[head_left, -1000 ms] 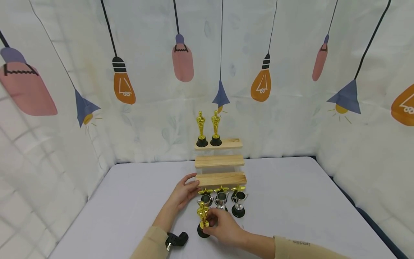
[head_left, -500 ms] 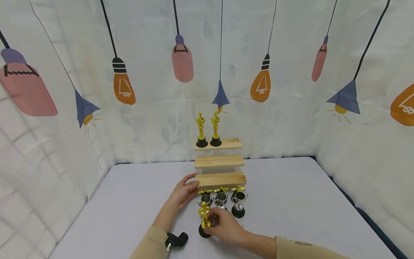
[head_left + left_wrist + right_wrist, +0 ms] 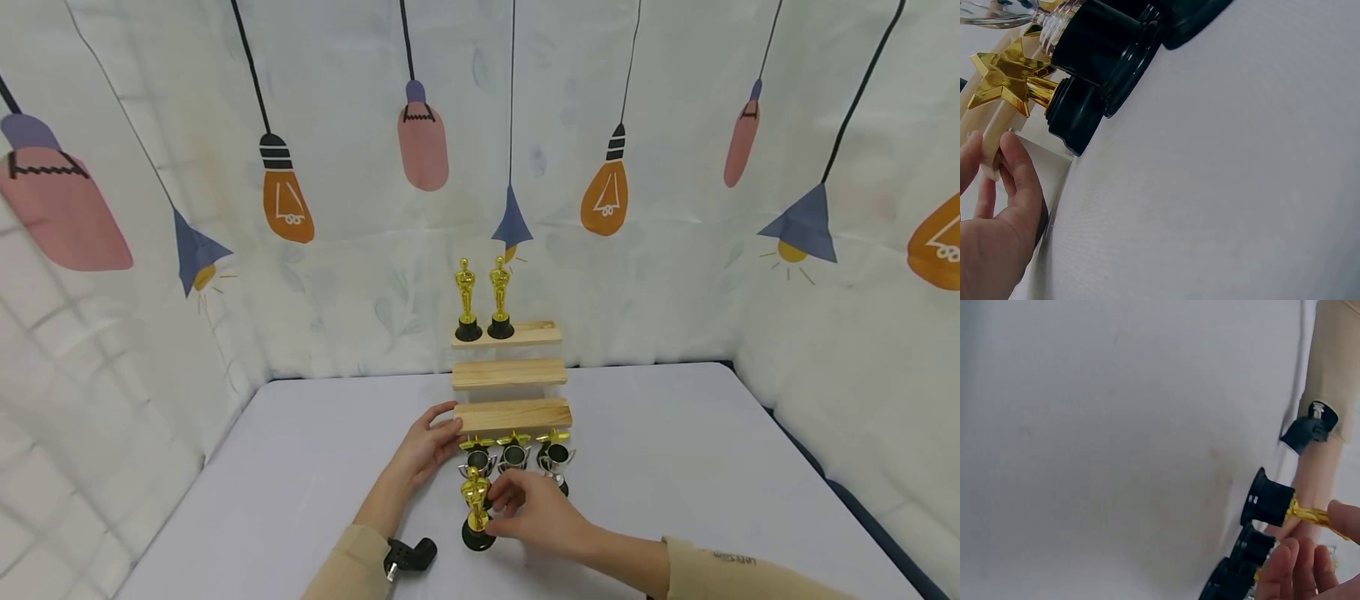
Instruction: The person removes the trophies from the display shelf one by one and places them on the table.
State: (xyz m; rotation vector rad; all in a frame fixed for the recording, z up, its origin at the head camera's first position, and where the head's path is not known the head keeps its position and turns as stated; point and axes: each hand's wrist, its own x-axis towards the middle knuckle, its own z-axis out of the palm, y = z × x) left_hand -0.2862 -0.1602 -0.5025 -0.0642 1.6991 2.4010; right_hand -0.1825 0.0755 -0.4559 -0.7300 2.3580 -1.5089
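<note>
A gold statuette [image 3: 475, 500] on a round black base stands upright on the table, at the front of the trophies. My right hand [image 3: 543, 512] is just right of it, thumb tip close to its base and fingers parted from the thumb. In the right wrist view the thumb [image 3: 1344, 519] overlaps the gold figure [image 3: 1310, 514], with the fingers apart below. My left hand [image 3: 427, 446] holds the left end of the lowest wooden shelf [image 3: 513, 414]; in the left wrist view, thumb and fingers lie either side of the board [image 3: 992, 150].
Behind the statuette stand silver cups [image 3: 513, 457] and gold star trophies [image 3: 513, 438] in rows, partly hidden by my right hand. Two more gold statuettes [image 3: 500, 297] stand on the top shelf [image 3: 536, 333]. The middle shelf [image 3: 510, 373] is bare wood.
The statuette has shifted slightly right on the table. My right hand has loosened from it and drawn a little to the right. The left hand has stayed at the shelf end.
</note>
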